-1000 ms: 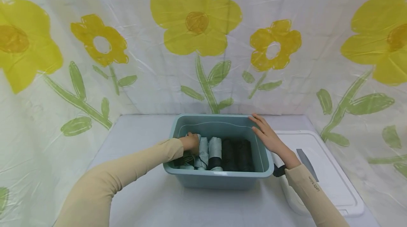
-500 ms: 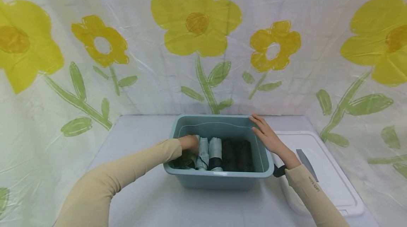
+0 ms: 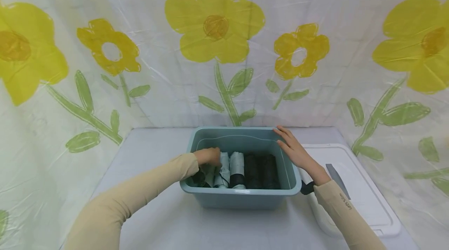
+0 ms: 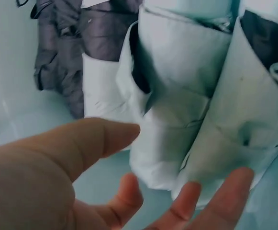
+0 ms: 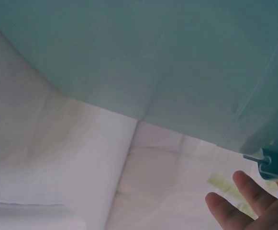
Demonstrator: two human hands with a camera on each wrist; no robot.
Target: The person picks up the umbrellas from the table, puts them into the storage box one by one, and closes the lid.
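A blue-green plastic bin (image 3: 242,199) holds a row of rolled fabric bundles that look like folded compact umbrellas. Inside its left part is my left hand (image 3: 208,156), over the leftmost pale roll (image 3: 209,176). In the left wrist view, the thumb and fingers of this hand (image 4: 100,177) are spread, near the ends of two pale rolls (image 4: 167,110) and gripping neither. To the right of the pale rolls lie black rolls (image 3: 261,171). My right hand (image 3: 296,152) rests on the bin's right rim, fingers extended; the right wrist view shows its fingertips (image 5: 246,191) beside the rim.
A white lid (image 3: 357,187) with a grey handle lies on the table right of the bin, partly under the right forearm. The pale table (image 3: 158,219) meets a flower-printed curtain (image 3: 245,98) at the back.
My left hand has loosened and shifted slightly, showing more of the leftmost pale roll, whose loose dark-edged part has changed position. The right hand stays on the rim.
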